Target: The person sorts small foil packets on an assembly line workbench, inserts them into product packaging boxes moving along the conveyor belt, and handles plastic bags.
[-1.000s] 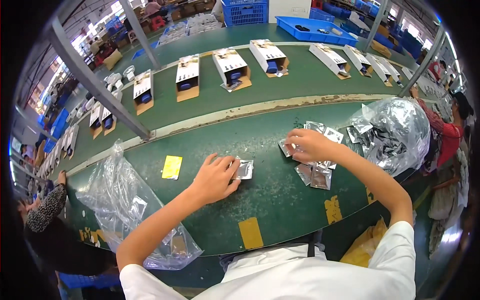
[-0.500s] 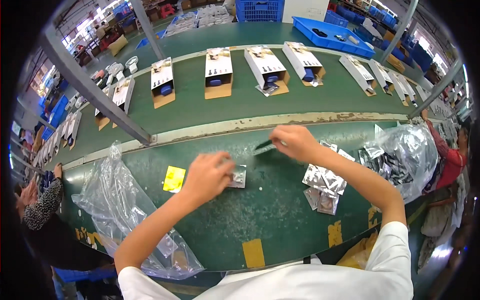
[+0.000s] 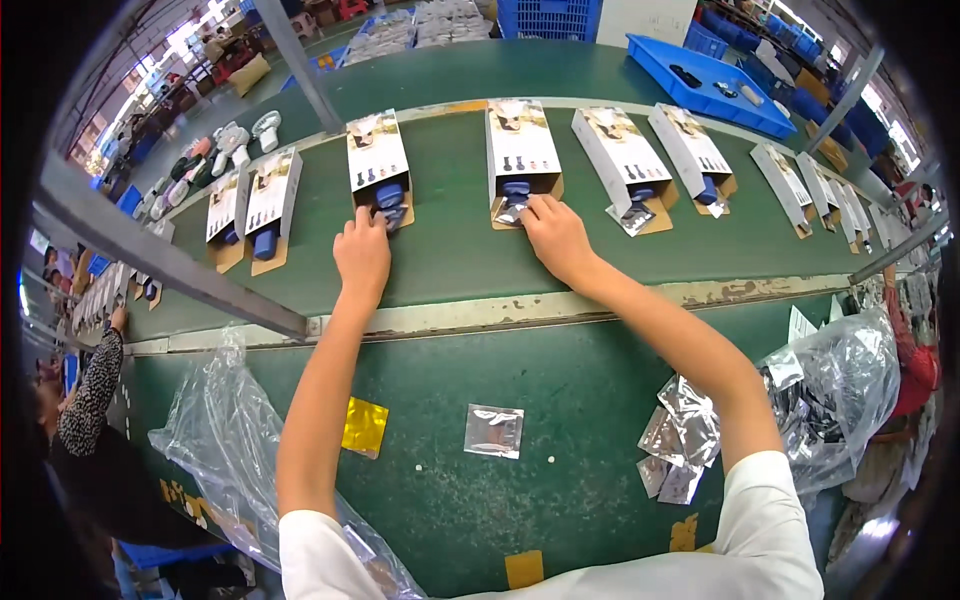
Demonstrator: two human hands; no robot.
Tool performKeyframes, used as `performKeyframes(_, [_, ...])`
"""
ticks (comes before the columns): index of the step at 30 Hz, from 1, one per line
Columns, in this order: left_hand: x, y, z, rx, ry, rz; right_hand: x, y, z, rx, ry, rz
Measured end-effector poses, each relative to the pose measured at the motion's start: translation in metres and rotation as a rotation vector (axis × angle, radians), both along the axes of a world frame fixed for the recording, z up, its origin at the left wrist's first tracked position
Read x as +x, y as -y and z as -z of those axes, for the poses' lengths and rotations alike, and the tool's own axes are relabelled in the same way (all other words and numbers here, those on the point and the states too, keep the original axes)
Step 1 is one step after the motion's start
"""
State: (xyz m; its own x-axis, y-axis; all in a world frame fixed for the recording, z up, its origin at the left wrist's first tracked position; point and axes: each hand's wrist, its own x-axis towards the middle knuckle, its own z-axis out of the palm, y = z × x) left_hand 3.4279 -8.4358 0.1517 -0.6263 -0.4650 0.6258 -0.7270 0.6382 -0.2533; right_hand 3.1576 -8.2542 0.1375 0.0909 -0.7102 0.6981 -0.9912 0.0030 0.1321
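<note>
A second ago your hands were down on the near green table among the foil sachets; now both arms stretch across the pale rail to the conveyor belt (image 3: 450,250), so the sachets you picked up have travelled to the open boxes passing there. Your left hand (image 3: 362,255) rests palm down at the mouth of the left open box (image 3: 379,168), fingers loosely curled against the blue item and a silvery sachet in its tray; whether it pinches that sachet I cannot tell. Your right hand (image 3: 556,236) sits at the next open box (image 3: 521,150), fingertips pressed on a silver sachet (image 3: 512,212) lying in the brown tray under the blue part. Back on the table one lone foil sachet (image 3: 494,431) lies flat, a yellow square (image 3: 364,426) left of it, and the sachet pile (image 3: 680,450) waits by your right elbow, beside the clear bag (image 3: 840,390).
</note>
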Motion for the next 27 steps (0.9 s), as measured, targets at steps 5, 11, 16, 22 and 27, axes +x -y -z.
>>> performKeyframes(5, [-0.029, 0.020, 0.041, 0.119, -0.038, 0.038, 0.004, -0.005, 0.016, 0.181, 0.125, 0.101])
performKeyframes(11, [-0.034, -0.009, 0.026, 0.377, -0.177, 0.225, 0.012, -0.026, 0.011, 0.083, 0.128, 0.180])
performKeyframes(16, [0.055, -0.068, -0.010, 0.567, 0.087, 0.607, 0.058, -0.102, -0.019, 0.228, 0.125, 0.228])
performKeyframes(22, [0.161, -0.135, -0.049, 0.800, 0.388, 0.883, 0.115, -0.190, -0.075, 0.650, 0.350, 0.565])
performKeyframes(27, [0.205, -0.152, -0.044, 0.629, 0.436, 0.826, 0.178, -0.203, -0.100, 1.071, 0.520, 0.454])
